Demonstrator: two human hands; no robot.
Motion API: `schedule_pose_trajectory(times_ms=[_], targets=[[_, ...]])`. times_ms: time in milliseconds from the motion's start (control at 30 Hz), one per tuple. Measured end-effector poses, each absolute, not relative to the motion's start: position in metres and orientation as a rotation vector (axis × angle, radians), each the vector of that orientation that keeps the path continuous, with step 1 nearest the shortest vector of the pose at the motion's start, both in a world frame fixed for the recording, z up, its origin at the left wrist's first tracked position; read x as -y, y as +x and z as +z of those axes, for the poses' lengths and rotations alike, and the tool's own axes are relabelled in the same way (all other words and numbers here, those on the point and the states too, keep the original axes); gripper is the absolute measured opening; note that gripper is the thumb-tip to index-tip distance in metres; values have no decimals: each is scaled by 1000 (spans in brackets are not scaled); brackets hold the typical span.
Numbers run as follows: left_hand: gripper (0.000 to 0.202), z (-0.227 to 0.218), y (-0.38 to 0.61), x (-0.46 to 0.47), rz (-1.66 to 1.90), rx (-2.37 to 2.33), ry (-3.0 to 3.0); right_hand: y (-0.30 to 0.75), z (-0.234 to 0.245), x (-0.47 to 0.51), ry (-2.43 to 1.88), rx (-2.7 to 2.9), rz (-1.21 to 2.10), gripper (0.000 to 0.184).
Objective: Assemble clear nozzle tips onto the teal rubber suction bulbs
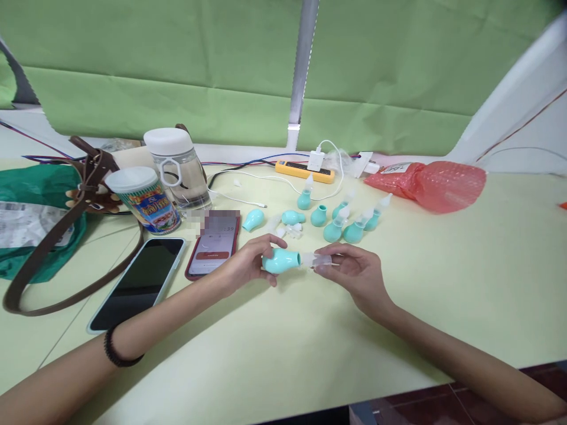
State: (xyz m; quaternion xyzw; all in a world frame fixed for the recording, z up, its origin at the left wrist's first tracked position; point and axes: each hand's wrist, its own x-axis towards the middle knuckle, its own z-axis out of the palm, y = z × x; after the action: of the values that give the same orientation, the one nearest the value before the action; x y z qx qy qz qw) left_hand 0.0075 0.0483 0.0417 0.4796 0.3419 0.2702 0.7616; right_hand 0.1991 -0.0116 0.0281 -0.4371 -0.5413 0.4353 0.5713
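My left hand (254, 262) is closed around a teal rubber bulb (282, 261), its open neck facing right. Between thumb and fingers, my right hand (354, 271) pinches a clear plastic nozzle (316, 260). The nozzle's end is at the bulb's mouth; whether it sits inside I cannot tell. Just beyond my hands lie loose bulbs, among them a teal bulb (254, 219) on its side and an upright bulb (318, 215). Small clear plastic parts (290, 230) lie near them. Several bulbs with nozzles fitted, such as a nasal aspirator (335, 225), stand to the right.
A dark phone (139, 283) and a lit phone (215, 245) lie left, near a noodle cup (148, 203), a water bottle (181, 171) and a brown strap (80, 277). Behind are a yellow power strip (305, 172) with cables and a red plastic bag (429, 184).
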Motion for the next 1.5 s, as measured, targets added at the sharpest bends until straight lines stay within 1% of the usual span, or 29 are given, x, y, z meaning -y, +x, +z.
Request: schedule_pose_trajectory(times_ms=[100,167,267,367,500,600,700,767,833,967,1167,1300,1367,1400,1500], targets=[[24,41,11,-42,533,-698,1020,197,28,13,-1058,1300,1019,21],[22,44,12,-38,510,-700,1142,196,28,15,-1094,1305,1007,21],[26,49,10,-34,473,-698,1388,196,31,16,-1158,1356,933,21],[28,49,7,-35,451,-730,1544,196,33,18,-1157,1526,736,20],[34,46,5,-38,416,-803,1666,195,31,18,-971,1755,346,16],[36,44,6,-39,404,-776,1657,196,27,18,-821,1846,37,21],[36,44,8,-36,404,-777,1640,197,25,19,-740,1926,-123,27],[37,44,9,-34,417,-803,1652,197,26,20,-772,1922,-93,27],[37,43,10,-32,435,-838,1688,196,29,20,-864,1863,28,23],[29,44,10,-29,523,-831,1893,194,32,22,-1030,1720,408,14],[24,45,12,-28,642,-776,2198,196,32,18,-1158,1410,1064,19],[26,42,13,-25,702,-757,2335,195,33,16,-1141,1254,1334,18],[31,43,13,-23,730,-767,2351,194,35,17,-1132,1256,1353,17],[35,45,13,-23,729,-783,2340,193,36,19,-1126,1282,1309,16],[37,54,11,-24,643,-779,2217,193,38,25,-1048,1438,945,15]])
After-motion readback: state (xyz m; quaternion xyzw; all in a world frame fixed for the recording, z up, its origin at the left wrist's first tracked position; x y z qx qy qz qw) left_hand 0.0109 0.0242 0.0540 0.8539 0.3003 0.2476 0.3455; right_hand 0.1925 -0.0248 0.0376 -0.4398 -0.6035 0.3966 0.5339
